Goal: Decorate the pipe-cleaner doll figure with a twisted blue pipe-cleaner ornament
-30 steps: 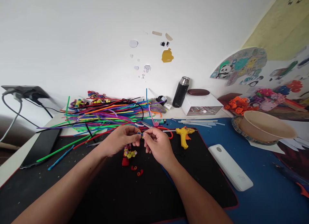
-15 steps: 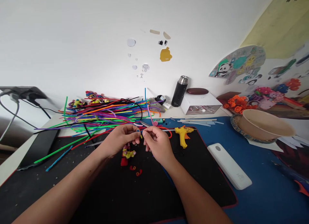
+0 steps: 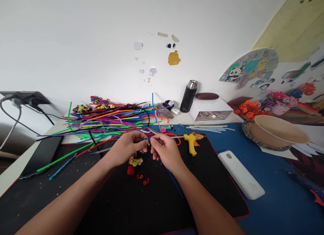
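Over the black mat, my left hand (image 3: pixel 129 147) and my right hand (image 3: pixel 165 150) meet with fingertips almost touching. Both are closed in a pinch on a small blue piece of pipe cleaner (image 3: pixel 148 139), mostly hidden by the fingers. A blue strip (image 3: pixel 174 182) shows under my right wrist; whether it joins the held piece I cannot tell. Just below my left hand lies a small yellow and pink pipe-cleaner figure (image 3: pixel 136 161), with a red piece (image 3: pixel 130 170) beside it. Two small red curled pieces with yellowish centres (image 3: pixel 145 182) rest nearer to me.
A heap of coloured pipe cleaners (image 3: pixel 118 118) lies along the wall. To the right are a yellow glue gun (image 3: pixel 192 143), a white power bank (image 3: pixel 241 174) and a beige bowl (image 3: pixel 278 130). A black flask (image 3: pixel 189 96) stands behind, by a white box (image 3: pixel 210 110).
My fingers shift slightly around the blue piece, and a little more of its blue shows between them. The view moves a touch; everything on the mat stays where it was.
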The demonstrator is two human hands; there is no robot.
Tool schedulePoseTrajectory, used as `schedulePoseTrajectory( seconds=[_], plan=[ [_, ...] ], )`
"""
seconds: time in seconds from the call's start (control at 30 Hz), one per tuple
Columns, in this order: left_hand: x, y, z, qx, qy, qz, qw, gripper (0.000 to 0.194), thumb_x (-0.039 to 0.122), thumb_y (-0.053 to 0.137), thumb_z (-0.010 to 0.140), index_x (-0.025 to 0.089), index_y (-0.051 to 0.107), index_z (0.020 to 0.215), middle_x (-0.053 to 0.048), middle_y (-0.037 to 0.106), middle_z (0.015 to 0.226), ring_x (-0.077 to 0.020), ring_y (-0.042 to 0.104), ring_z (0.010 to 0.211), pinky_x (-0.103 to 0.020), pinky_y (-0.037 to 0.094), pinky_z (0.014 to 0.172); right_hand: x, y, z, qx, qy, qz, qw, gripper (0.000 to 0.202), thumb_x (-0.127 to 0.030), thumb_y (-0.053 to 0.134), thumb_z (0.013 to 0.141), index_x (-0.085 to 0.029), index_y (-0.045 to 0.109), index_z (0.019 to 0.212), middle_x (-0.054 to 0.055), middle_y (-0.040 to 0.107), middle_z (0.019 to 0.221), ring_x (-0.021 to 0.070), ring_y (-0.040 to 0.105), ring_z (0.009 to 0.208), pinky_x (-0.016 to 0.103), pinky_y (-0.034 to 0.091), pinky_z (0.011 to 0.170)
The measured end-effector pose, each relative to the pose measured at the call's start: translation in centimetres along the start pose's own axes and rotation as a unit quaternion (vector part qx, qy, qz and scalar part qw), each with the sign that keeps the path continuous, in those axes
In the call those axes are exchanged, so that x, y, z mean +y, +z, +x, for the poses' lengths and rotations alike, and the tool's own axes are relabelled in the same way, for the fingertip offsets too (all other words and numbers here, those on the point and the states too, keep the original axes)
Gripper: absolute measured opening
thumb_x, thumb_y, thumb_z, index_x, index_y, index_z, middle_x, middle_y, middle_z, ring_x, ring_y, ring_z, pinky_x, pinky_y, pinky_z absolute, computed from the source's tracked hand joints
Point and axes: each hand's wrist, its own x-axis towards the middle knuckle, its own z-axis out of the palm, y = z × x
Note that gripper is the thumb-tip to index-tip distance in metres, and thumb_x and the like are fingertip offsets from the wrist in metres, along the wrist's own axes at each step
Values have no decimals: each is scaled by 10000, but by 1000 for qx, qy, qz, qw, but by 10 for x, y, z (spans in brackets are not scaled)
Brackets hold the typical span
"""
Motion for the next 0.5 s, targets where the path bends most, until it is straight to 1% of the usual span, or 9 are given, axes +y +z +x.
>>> schedulePoseTrajectory(
  seconds=[0.13,0.27,0.37,0.43,0.5],
  plan=[
    [-2,-2,1,-4,-1,-8,1000,475,625,857,724,195,694,841,-4,718,689,-175,608,641,-289,474,635,-3,1,-1,11,-3,-4,1000,292,-478,670,900,-187,649,890,-49,618,613,92,555,424,201,389,411],
    [-6,-10,2,-18,24,-19,999,477,656,779,823,182,740,864,-63,773,834,-209,672,760,-297,508,683,-5,0,0,21,7,11,1000,303,-488,697,875,-190,644,880,-54,614,602,90,546,406,202,387,406],
    [-8,-16,3,1,26,-28,999,490,665,745,858,176,760,878,-85,784,891,-220,683,790,-296,511,672,-6,-1,0,33,7,19,999,321,-506,709,864,-192,640,860,-56,608,589,89,544,401,201,380,402],
    [-7,-19,4,20,29,-30,999,486,663,751,855,178,765,876,-74,775,856,-216,675,766,-298,514,669,-5,-1,0,36,3,23,999,326,-511,710,865,-193,639,851,-55,608,586,88,541,397,200,374,399],
    [-6,-20,4,24,34,-31,999,468,651,770,844,183,767,863,-65,772,831,-214,671,752,-300,519,668,-4,-1,0,36,2,26,999,324,-509,710,866,-195,636,849,-56,608,584,87,537,392,199,368,395]
  ],
)
